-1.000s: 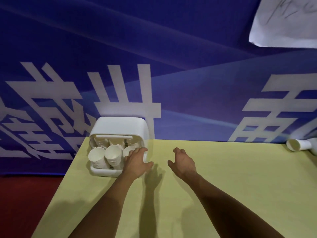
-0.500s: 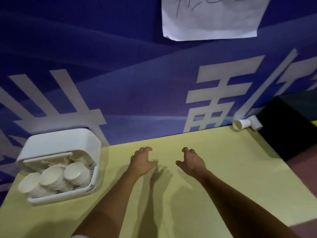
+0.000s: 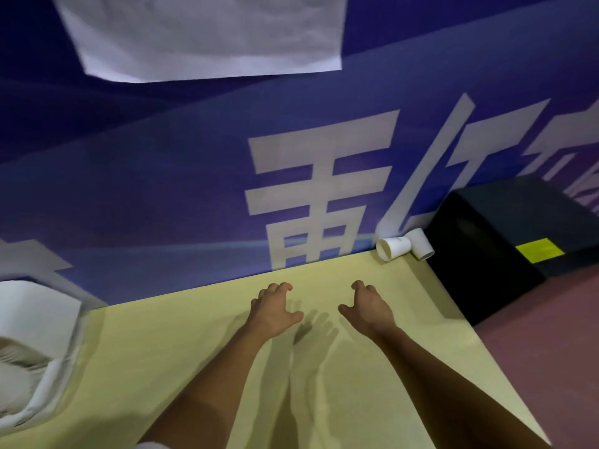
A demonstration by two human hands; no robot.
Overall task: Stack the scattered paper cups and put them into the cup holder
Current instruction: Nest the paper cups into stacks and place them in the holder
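I turn right, holder [image 3: 39, 306] now at the edge; left hand [image 3: 272, 311] and right hand [image 3: 368, 307], loose, empty, approach two fallen cups [image 3: 393, 248].

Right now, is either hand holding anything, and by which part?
Nothing is held. The left hand and right hand are both empty over the table, fingers loosely curled. The two cups lie on their sides at the far right corner, untouched.

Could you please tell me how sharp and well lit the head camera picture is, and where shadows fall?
Head view: dim; the cup holder at the left edge and the paper sheet are smeared by motion blur; the two paper cups at the far corner look fairly crisp; left hand and right hand throw doubled shadows onto the table.
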